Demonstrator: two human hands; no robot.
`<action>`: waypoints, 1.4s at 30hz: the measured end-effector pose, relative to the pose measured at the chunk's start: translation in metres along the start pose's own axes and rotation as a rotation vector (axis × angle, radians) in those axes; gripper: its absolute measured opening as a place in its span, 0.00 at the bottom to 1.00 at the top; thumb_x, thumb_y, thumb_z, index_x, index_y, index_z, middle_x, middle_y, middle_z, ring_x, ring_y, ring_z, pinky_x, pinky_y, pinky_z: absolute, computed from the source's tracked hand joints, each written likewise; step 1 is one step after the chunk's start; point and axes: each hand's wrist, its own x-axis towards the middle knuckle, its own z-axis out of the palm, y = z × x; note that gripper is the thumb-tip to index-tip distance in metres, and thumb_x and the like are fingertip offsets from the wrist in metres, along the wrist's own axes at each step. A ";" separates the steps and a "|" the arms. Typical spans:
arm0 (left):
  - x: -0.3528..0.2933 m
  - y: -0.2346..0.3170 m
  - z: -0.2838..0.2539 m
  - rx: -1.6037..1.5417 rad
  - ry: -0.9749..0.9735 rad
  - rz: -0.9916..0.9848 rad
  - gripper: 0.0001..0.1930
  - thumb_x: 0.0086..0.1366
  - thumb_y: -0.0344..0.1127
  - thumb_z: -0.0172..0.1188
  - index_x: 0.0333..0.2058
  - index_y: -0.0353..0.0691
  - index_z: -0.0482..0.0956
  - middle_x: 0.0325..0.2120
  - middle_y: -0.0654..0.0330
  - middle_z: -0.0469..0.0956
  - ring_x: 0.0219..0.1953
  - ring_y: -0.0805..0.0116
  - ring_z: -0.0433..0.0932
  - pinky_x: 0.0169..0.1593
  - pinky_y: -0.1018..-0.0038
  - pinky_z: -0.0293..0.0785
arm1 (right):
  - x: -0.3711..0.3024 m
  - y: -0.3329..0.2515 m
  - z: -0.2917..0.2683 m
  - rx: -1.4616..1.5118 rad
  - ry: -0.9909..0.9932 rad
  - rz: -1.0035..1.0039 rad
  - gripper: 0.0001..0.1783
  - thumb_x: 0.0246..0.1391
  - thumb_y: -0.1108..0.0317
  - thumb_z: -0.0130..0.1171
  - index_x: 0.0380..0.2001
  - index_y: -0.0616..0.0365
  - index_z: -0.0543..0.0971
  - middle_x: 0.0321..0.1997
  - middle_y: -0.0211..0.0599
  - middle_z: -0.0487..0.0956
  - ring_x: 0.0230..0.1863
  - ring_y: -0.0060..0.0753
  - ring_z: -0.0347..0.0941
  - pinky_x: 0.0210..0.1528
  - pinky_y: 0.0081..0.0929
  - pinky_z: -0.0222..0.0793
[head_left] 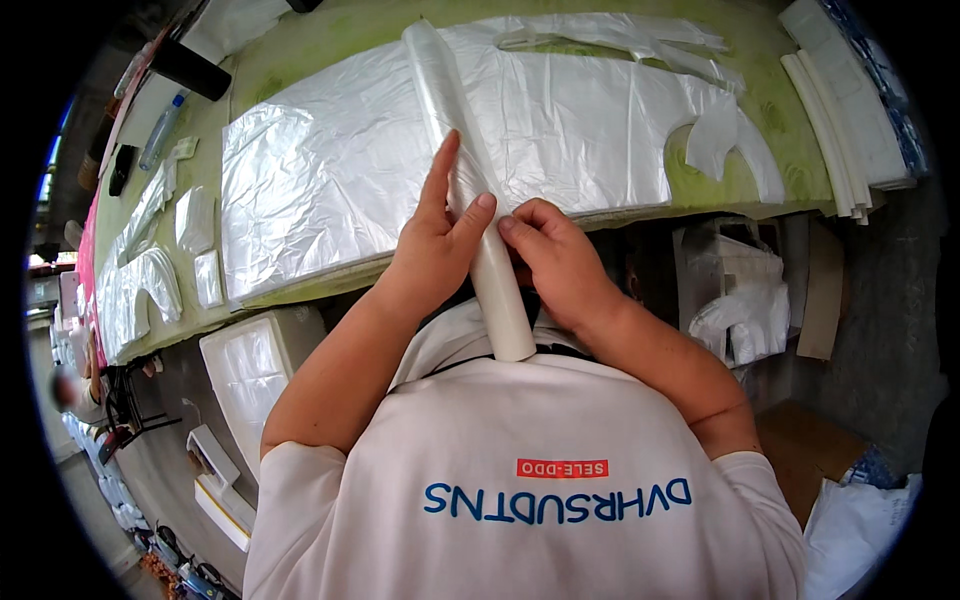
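A long roll of clear plastic film (490, 275) slants from the tabletop toward my body, its near end resting against my shirt. My left hand (437, 232) grips it from the left, the thumb laid over it and the fingers stretched up along its far side. On the right side of the roll, my right hand (560, 260) is closed, with thumb and curled fingers pinching at its edge; what lies inside that pinch is partly hidden. Beneath the far part of the roll, a shiny sheet of clear plastic (310, 190) is spread over the table.
The table has a green cover (290, 55). Cut plastic pieces (150, 285) lie at its left end, near a plastic bottle (160, 132) and a black cylinder (190, 68). White tubes (830, 140) rest at the right end. A white foam box (250, 365) stands below the front edge.
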 end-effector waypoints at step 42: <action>0.184 -0.001 -0.114 0.073 0.291 -0.147 0.28 0.68 0.49 0.63 0.62 0.43 0.75 0.59 0.54 0.74 0.59 0.62 0.71 0.56 0.67 0.71 | -0.040 -0.004 -0.061 -0.522 0.060 -0.119 0.23 0.61 0.69 0.63 0.57 0.58 0.68 0.39 0.37 0.78 0.38 0.24 0.74 0.44 0.26 0.73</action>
